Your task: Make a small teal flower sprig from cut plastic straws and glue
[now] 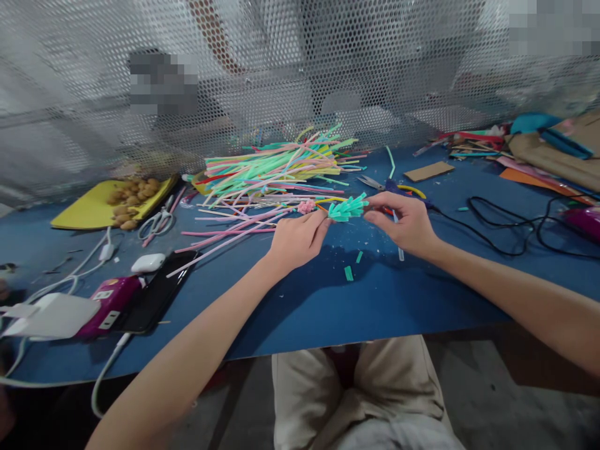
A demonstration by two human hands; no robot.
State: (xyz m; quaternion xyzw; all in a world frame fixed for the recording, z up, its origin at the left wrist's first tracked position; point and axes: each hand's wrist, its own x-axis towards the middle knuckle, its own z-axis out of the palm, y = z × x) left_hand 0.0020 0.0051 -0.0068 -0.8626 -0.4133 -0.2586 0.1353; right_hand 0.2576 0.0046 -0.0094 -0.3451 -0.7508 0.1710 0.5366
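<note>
A teal, leafy piece (347,208) of short overlapping strips is held between my two hands, above the blue table. My left hand (300,237) is closed around its left end, thumb and fingers pressed together. At the other end, my right hand (403,219) pinches the tip between thumb and forefinger. Beside my left fingers shows a small pink bobbly cluster (307,206). Just beyond my right hand lie scissors (371,182) with blades pointing left; a yellow handle (412,190) shows near them. A clear thin stick (400,254) is partly hidden below my right hand.
A heap of coloured thin strips (281,162) lies behind my hands. Teal scraps (349,273) are on the table (300,312). To the left are a phone (154,300), a purple power strip (110,303), white-handled scissors (159,222) and yellow sheets (84,206). A black cable (492,240) loops at right.
</note>
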